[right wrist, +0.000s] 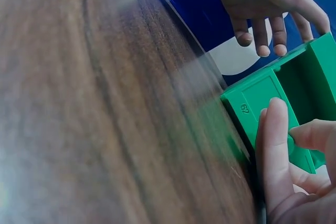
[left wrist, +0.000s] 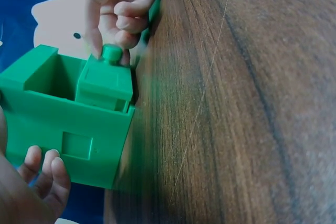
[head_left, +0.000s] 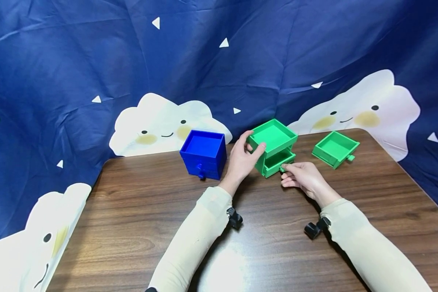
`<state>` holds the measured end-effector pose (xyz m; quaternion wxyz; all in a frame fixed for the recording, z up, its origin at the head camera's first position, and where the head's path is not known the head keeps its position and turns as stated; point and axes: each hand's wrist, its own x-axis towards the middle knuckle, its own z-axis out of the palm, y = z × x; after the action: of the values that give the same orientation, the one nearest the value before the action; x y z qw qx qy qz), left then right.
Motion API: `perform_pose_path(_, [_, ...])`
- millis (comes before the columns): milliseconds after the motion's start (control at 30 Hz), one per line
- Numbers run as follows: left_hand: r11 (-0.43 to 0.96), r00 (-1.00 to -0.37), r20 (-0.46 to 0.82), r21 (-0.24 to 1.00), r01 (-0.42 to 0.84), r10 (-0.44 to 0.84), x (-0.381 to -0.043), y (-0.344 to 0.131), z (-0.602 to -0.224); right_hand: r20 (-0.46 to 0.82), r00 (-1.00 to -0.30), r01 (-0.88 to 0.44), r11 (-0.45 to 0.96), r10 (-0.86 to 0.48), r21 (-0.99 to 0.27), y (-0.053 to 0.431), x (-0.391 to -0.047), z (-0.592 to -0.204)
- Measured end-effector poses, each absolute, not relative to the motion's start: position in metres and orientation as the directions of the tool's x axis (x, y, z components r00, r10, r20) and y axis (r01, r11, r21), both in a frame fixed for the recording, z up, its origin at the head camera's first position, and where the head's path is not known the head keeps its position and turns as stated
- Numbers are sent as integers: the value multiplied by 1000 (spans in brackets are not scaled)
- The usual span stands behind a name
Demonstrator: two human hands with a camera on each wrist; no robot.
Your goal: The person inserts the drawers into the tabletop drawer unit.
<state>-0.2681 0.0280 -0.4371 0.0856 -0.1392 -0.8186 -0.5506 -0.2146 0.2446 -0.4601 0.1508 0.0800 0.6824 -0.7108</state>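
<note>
A green cabinet [head_left: 272,136] with a tray-like top stands towards the back of the table. My left hand [head_left: 241,161] grips its upper left side, thumb at the front corner. In the left wrist view, several of that hand's fingers [left wrist: 56,174] lie against the side wall. A green drawer [head_left: 278,159] sits in the cabinet's lower slot, below an open upper gap. With thumb and fingertips, my right hand [head_left: 307,177] pinches the knob [left wrist: 111,53] on that drawer's front. Small raised marks show on the drawer front [right wrist: 255,100] in the right wrist view.
A second green drawer [head_left: 336,146] with a knob lies on the table [head_left: 142,219] at the right. To the left stands a blue cabinet [head_left: 203,156] with its drawers in. A dark blue curtain [head_left: 190,61] with white clouds hangs behind the table.
</note>
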Motion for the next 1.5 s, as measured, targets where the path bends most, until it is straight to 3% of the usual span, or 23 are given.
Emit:
perform_pose_path(933, [363, -952, 273, 880, 306, 140, -266, 28, -435, -321, -944, 314, 92, -78, -945, 239, -226, -463])
perform_pose_path(1500, [340, -956, 259, 894, 292, 138, -266, 28, -435, -190, -980, 170, 240, -60, -956, 261, -200, -455])
